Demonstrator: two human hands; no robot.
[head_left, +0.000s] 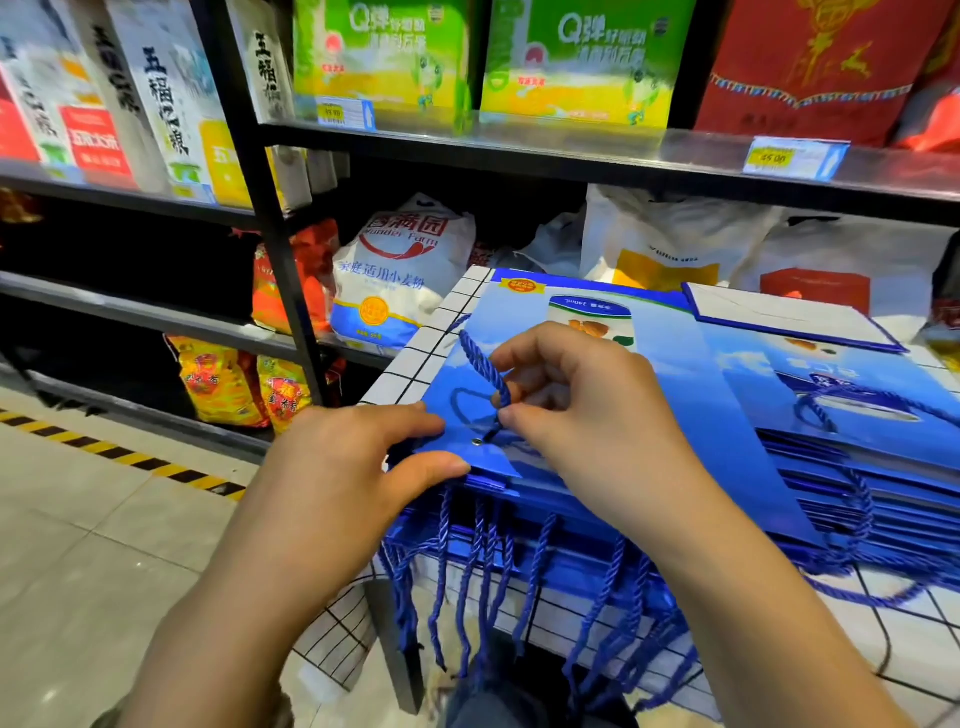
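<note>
A flat blue paper gift bag (670, 374) lies on top of a stack of like bags on a table with a white grid-pattern cloth (415, 358). My right hand (582, 405) pinches a blue twisted rope handle (483, 369) just above a metal eyelet (476, 442) near the bag's front left corner. My left hand (353, 462) holds that corner, thumb at the bag's edge and index finger lying on its face. Many blue rope handles (483, 571) hang over the table's front edge from the stack.
A second stack of blue bags (857, 415) lies to the right. Black metal shelves (280, 234) behind and left carry rice and flour sacks (400, 270) and green boxes (576, 62). Tiled floor with a yellow-black striped line (119, 457) is at the left.
</note>
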